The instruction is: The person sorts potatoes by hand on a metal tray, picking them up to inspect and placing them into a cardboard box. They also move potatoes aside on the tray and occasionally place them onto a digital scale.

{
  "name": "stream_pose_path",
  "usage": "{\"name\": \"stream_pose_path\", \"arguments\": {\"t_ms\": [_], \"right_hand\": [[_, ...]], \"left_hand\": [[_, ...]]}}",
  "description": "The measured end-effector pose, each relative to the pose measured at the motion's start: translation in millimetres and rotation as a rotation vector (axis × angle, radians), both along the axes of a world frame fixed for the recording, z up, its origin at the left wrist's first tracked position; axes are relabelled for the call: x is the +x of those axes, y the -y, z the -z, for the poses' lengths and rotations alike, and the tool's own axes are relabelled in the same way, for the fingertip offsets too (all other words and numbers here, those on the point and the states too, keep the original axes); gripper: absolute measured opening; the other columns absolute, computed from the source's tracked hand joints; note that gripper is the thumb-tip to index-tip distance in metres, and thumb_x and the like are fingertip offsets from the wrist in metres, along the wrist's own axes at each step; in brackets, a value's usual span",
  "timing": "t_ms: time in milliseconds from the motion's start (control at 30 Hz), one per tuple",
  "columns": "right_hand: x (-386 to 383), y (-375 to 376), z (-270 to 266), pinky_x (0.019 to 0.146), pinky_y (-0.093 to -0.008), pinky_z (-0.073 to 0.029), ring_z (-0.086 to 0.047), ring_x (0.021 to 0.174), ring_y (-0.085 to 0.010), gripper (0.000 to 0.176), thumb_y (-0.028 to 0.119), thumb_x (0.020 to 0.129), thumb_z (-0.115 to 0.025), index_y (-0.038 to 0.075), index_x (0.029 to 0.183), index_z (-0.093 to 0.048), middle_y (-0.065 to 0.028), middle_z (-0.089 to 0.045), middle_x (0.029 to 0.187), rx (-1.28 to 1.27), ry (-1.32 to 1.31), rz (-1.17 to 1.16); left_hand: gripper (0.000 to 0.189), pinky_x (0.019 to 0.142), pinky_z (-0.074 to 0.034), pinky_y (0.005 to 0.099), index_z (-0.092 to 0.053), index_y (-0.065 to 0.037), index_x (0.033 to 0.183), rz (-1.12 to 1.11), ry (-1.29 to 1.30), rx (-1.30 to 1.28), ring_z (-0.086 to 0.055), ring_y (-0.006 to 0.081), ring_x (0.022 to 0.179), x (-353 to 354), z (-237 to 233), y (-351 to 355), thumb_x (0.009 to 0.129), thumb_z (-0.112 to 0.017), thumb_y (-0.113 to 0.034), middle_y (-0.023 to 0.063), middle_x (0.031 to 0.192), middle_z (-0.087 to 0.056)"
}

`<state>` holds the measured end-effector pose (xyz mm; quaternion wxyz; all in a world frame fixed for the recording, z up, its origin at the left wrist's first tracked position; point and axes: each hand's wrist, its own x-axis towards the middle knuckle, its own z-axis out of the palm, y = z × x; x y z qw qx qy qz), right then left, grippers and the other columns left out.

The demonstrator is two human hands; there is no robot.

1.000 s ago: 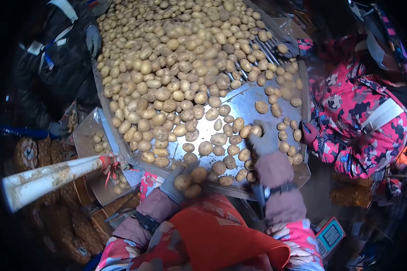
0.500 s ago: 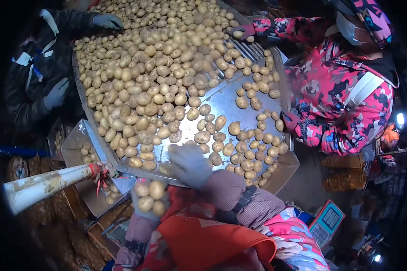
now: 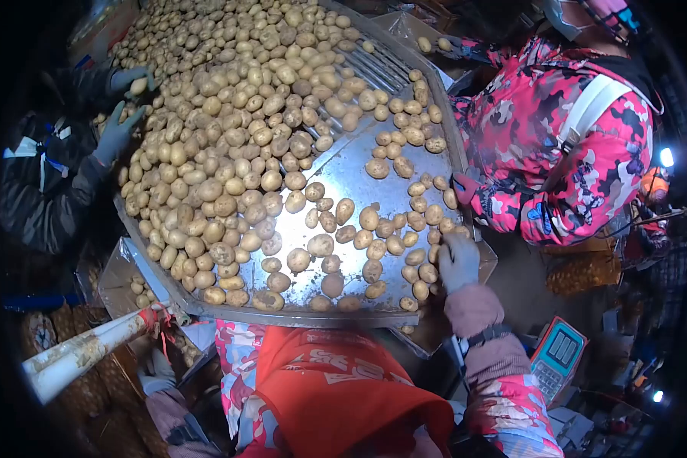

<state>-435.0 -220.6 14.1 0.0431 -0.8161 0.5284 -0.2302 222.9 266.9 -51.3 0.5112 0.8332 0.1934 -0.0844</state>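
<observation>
A broad heap of potatoes (image 3: 237, 122) covers the left and back of a metal sorting table (image 3: 298, 237). My right hand (image 3: 459, 262), in a grey glove, reaches over the table's right front edge beside loose potatoes (image 3: 420, 273); its fingers point down and their tips are hidden. My left hand (image 3: 157, 373), also gloved, is low at the left below the table edge, near a carton (image 3: 122, 275) with potatoes inside. Its fingers are dim and partly hidden, and I cannot make out anything in them.
A co-worker in pink camouflage (image 3: 542, 145) stands at the right, one hand on the table's edge. Another in dark clothes (image 3: 46, 183) handles potatoes at the left. A white pole (image 3: 91, 347) juts in at the lower left. A teal scale (image 3: 559, 357) is at the lower right.
My right hand has moved right across the table. My left hand, which held several potatoes, has moved down and left, and they no longer show. The left co-worker's hands have reached to the heap.
</observation>
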Motion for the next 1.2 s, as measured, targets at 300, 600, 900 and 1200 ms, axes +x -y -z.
{"name": "stream_pose_path", "arguments": {"t_ms": [300,600,900,1200], "right_hand": [[179,148,-25,0.092,-0.0485,-0.049,-0.059,0.116,-0.0366,0.039,0.018,0.091,-0.059,0.008,0.128,-0.059,-0.0186,-0.066,0.119,0.374,-0.162,0.056],[204,80,-21,0.085,-0.0475,-0.053,-0.067,0.097,-0.0382,0.036,0.038,0.091,-0.061,0.007,0.109,-0.066,-0.0194,-0.067,0.098,0.637,0.013,0.067],[198,-51,-9,0.095,-0.0504,-0.041,-0.055,0.112,-0.0360,0.042,0.022,0.079,-0.073,0.007,0.118,-0.064,-0.0134,-0.060,0.123,0.181,0.278,-0.513],[21,25,-11,0.093,-0.0490,-0.043,-0.057,0.105,-0.0364,0.044,0.015,0.076,-0.071,0.008,0.119,-0.064,-0.0142,-0.062,0.118,0.217,-0.122,-0.081]], "left_hand": [[0.044,0.062,-0.044,0.0276,-0.054,-0.002,0.124,0.455,-0.905,-0.784,-0.049,0.0151,0.070,-181,-121,164,0.104,-0.046,-0.039,0.0102,0.100,-0.061],[0.059,0.099,-0.051,0.0427,-0.041,-0.001,0.147,0.882,-1.360,-0.981,-0.059,0.0333,0.121,-216,-68,237,0.105,-0.045,-0.043,0.0221,0.136,-0.055],[0.026,0.069,-0.051,0.0308,-0.054,-0.005,0.111,0.624,-1.493,-1.545,-0.058,0.0208,0.087,-221,-59,262,0.097,-0.057,-0.027,0.0080,0.102,-0.056],[0.027,0.084,-0.050,0.0331,-0.056,-0.005,0.109,0.145,-0.325,-0.962,-0.057,0.0245,0.096,-30,-55,28,0.099,-0.054,-0.029,0.0093,0.107,-0.059]]}}
